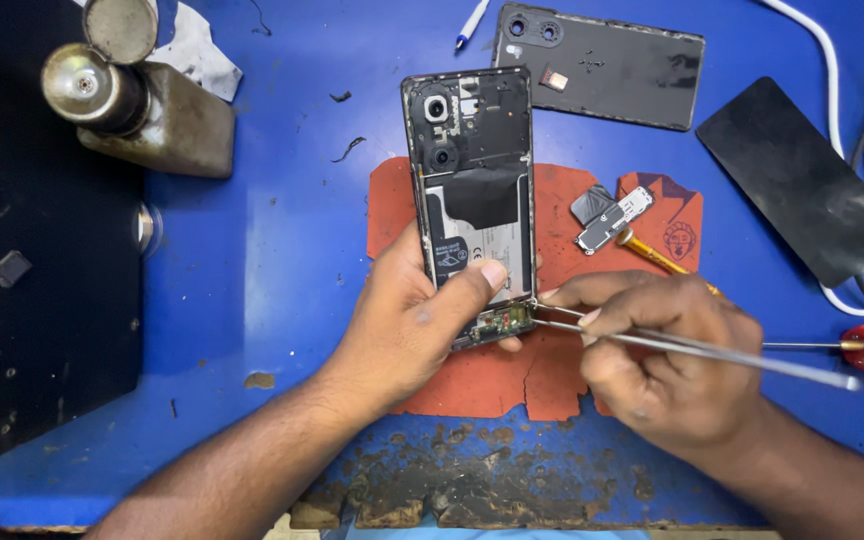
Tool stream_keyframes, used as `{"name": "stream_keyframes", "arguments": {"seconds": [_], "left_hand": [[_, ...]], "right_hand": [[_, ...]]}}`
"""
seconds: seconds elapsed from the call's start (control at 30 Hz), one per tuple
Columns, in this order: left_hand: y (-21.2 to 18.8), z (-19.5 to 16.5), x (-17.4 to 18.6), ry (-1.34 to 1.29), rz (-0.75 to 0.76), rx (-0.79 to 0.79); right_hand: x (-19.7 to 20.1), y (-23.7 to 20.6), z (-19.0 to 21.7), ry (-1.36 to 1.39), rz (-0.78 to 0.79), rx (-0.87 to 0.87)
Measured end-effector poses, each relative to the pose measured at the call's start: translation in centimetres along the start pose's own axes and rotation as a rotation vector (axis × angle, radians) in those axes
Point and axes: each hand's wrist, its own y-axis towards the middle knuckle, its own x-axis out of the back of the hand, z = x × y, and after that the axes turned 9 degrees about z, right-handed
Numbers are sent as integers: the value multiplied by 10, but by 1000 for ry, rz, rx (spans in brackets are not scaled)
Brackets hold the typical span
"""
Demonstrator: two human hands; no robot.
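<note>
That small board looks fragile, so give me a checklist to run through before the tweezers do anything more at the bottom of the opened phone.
1. Phone steadied: ok. The left hand grips the opened phone, thumb across its lower part.
2. Tweezers held firmly: ok. The right hand pinches the tweezers.
3. Tips on target: ok. They meet the small green board at the phone's bottom edge.
4. Tips gripping a part: cannot tell, too small.
5. Removed parts out of the way: ok. The back cover and the metal bracket pieces lie apart.
6. Soft surface beneath: ok. The orange mat lies under the work.
</note>
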Motion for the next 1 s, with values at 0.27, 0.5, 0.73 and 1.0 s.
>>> {"name": "stream_keyframes", "arguments": {"seconds": [0.27, 0.5, 0.73, 1.0], "left_hand": [[-1, -9, -3, 51, -9, 65], [-1, -13, -2, 37, 34, 80], [0, -14, -1, -8, 80, 77], [1, -13, 0, -29, 95, 69]], "right_hand": [[9, 2, -16, 654, 98, -195], [13, 10, -22, 736, 142, -213], [15, 11, -24, 828, 176, -270], [14, 11, -27, 938, 180, -245]]}}
